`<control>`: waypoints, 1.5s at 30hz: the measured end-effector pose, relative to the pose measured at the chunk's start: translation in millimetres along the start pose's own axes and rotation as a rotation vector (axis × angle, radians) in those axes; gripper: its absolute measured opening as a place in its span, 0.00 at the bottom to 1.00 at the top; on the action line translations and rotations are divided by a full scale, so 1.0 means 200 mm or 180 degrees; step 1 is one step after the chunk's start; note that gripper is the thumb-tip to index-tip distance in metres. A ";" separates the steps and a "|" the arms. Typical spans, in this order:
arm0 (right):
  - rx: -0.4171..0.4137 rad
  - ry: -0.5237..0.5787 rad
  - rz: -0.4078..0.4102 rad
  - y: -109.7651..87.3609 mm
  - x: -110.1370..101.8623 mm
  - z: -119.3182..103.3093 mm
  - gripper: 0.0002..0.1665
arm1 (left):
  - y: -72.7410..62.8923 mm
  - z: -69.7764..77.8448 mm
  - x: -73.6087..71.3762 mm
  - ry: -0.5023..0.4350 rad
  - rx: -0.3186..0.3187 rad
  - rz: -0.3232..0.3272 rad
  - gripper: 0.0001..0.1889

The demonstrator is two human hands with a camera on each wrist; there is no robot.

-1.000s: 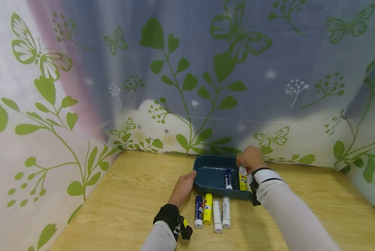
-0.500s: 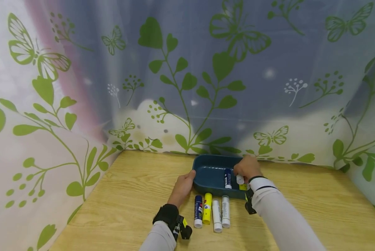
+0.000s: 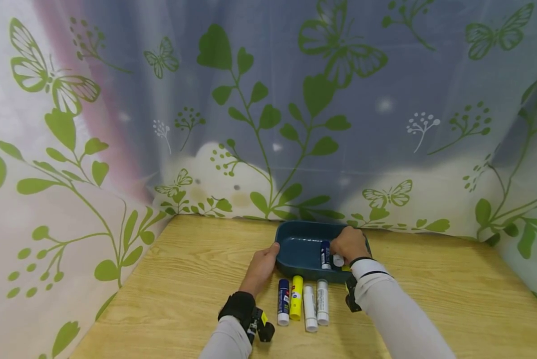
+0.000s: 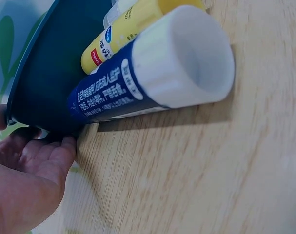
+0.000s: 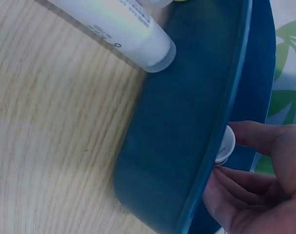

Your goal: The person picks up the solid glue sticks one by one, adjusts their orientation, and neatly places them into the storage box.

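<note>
A dark blue tray point(image 3: 299, 253) stands on the table near the curtain. My left hand point(image 3: 261, 264) grips its left end, thumb at the rim and fingers against the outside. Inside the right part of the tray, my right hand point(image 3: 350, 244) pinches a white glue stick point(image 3: 338, 260) between thumb and fingers; the right wrist view shows its round white end point(image 5: 226, 145) just behind the near wall. Close to its left lies a navy glue stick point(image 3: 325, 255). A yellow glue stick point(image 3: 346, 268) shows only in part beneath the right hand.
In front of the tray, side by side on the wooden table point(image 3: 196, 259), lie a navy glue stick point(image 3: 283, 301), a yellow one point(image 3: 296, 298) and two white ones, the nearer white glue stick point(image 3: 310, 309) slightly forward. A patterned curtain point(image 3: 259, 124) hangs behind.
My right hand has moved left and a little down inside the tray with the white glue stick, nearing the navy one and covering more of the yellow one. The left hand stays on the tray.
</note>
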State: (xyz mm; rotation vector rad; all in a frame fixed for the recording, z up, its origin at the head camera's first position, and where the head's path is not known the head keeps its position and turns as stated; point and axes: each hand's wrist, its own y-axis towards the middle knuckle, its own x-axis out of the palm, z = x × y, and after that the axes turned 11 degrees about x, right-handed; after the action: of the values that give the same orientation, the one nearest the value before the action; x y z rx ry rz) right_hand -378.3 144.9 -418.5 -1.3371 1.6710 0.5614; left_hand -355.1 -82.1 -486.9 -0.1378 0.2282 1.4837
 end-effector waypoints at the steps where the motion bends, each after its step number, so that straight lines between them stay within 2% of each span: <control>1: 0.0003 0.0030 0.0009 0.00 0.00 0.00 0.15 | 0.00 0.00 0.00 -0.0002 -0.0008 0.0001 0.32; 7: -0.0043 0.0117 0.0053 0.00 0.03 0.01 0.13 | 0.00 -0.01 0.00 -0.0008 -0.0036 -0.0022 0.32; 21: -0.0055 0.0004 0.0054 0.00 0.05 0.03 0.16 | -0.01 0.00 0.00 0.0044 0.0000 -0.0035 0.33; 45: -0.0021 0.0068 0.0032 0.00 0.08 0.05 0.11 | -0.01 0.00 0.00 0.0063 0.0017 -0.0009 0.32</control>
State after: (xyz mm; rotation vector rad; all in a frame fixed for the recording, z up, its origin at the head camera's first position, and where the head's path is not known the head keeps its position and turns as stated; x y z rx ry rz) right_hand -374.8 144.6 -436.7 -1.3445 1.6955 0.5608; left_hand -353.8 -83.0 -487.7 -0.1486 0.2479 1.4795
